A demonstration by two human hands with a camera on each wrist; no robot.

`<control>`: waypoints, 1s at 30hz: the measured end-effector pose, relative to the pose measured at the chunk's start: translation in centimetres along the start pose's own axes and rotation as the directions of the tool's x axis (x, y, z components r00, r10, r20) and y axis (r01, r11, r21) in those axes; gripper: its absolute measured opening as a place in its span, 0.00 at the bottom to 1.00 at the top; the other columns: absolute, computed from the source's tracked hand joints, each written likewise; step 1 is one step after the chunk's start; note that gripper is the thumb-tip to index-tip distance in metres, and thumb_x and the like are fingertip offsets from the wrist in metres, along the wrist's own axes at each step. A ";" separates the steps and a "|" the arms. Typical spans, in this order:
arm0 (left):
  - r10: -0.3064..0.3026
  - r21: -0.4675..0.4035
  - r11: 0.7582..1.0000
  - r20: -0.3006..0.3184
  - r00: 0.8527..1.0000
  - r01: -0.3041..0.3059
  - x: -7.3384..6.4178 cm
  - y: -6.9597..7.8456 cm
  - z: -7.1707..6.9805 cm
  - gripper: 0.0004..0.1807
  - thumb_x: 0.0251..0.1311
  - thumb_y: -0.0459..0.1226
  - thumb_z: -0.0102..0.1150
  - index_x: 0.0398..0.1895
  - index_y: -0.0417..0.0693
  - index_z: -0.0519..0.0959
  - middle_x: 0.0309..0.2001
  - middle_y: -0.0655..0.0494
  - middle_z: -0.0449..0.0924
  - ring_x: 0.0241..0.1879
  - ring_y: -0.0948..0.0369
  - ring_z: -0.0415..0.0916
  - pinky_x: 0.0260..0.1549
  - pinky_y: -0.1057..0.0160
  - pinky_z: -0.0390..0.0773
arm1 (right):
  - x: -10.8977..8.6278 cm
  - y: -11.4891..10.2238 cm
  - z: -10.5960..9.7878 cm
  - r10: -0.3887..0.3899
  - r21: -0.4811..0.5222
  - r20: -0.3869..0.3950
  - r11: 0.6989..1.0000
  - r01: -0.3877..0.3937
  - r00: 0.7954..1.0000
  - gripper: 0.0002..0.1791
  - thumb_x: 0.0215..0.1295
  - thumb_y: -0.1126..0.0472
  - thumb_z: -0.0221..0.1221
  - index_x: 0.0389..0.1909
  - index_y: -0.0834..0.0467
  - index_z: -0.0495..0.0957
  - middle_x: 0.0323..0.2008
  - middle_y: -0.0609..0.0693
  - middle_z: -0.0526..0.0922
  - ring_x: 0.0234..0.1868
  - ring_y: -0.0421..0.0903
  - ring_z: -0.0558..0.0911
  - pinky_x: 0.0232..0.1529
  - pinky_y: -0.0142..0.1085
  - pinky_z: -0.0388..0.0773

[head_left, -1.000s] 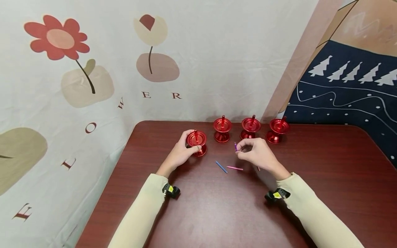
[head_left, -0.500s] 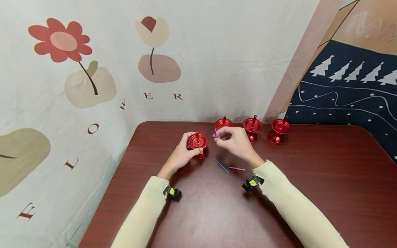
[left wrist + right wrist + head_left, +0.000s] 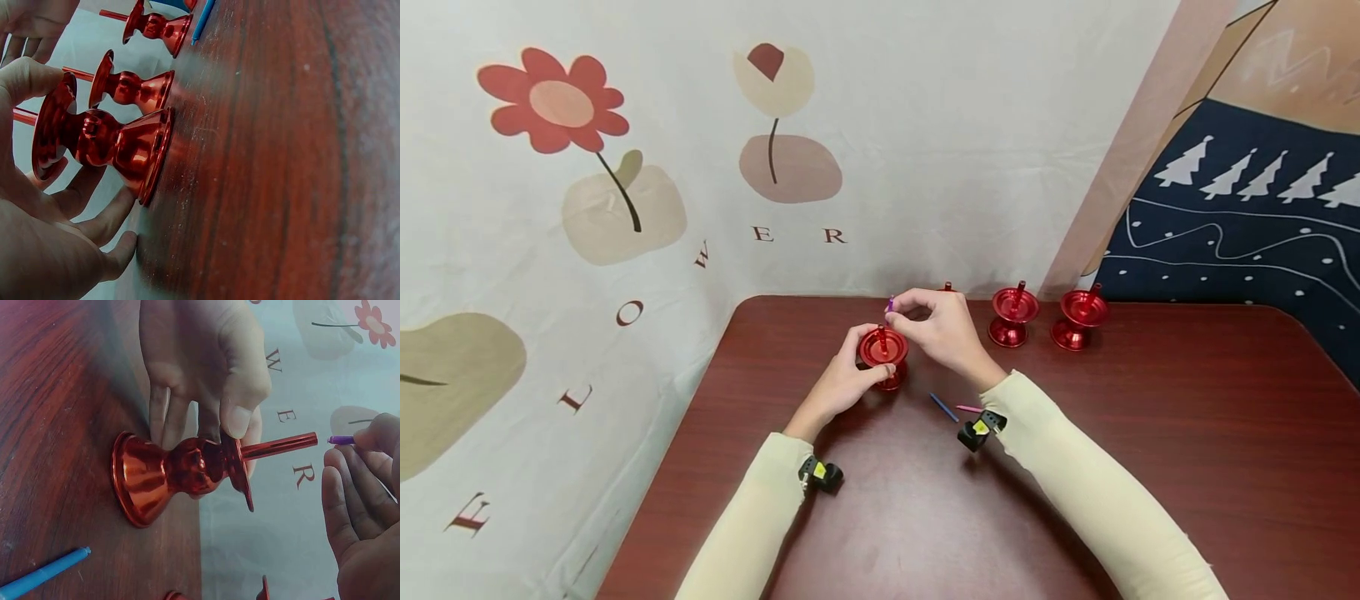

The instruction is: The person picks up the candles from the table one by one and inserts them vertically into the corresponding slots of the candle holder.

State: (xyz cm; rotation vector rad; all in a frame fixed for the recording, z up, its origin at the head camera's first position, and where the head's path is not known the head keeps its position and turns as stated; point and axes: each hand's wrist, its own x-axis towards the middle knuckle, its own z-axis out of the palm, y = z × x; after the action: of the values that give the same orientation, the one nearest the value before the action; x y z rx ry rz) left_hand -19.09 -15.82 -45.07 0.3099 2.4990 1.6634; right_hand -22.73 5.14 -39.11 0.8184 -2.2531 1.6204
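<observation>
My left hand (image 3: pixel 842 379) grips a shiny red candle holder (image 3: pixel 883 348) by its round dish, thumb on the near rim and fingers around the far side. The holder stands upright on the table, a thin red tube rising from its dish. My right hand (image 3: pixel 942 329) pinches a thin purple candle (image 3: pixel 341 440) between thumb and fingertips. In the right wrist view, the candle's end is just off the tip of the tube, lined up with it and apart by a small gap. Fingers cover the rest of the candle.
Two more red candle holders (image 3: pixel 1014 310) (image 3: pixel 1079 315) stand along the table's back edge; another is mostly hidden behind my right hand. A blue candle (image 3: pixel 943 407) and a pink candle (image 3: pixel 968 408) lie on the brown table (image 3: pixel 880 517). A printed cloth (image 3: pixel 970 150) hangs behind.
My right hand has carried the purple candle left, from above the loose candles to over the held holder. My left hand keeps its hold on that holder.
</observation>
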 end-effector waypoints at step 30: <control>0.011 0.002 1.000 -0.019 1.000 -0.011 2.8 -6.5 0.2 0.43 0.63 0.50 0.77 0.79 0.68 0.66 0.65 0.60 0.81 0.60 0.60 0.81 0.58 0.55 0.80 | 0.6 0.1 0.7 -0.133 -0.160 0.083 0.976 0.145 0.988 0.06 0.64 0.68 0.70 0.40 0.62 0.92 0.37 0.51 0.93 0.37 0.44 0.90 0.39 0.44 0.87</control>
State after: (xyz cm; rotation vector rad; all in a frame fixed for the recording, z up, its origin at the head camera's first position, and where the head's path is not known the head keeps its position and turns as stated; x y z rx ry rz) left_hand -22.41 -17.38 -51.16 0.3103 2.5166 1.6761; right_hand -23.16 4.34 -39.13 0.9800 -2.2855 1.3425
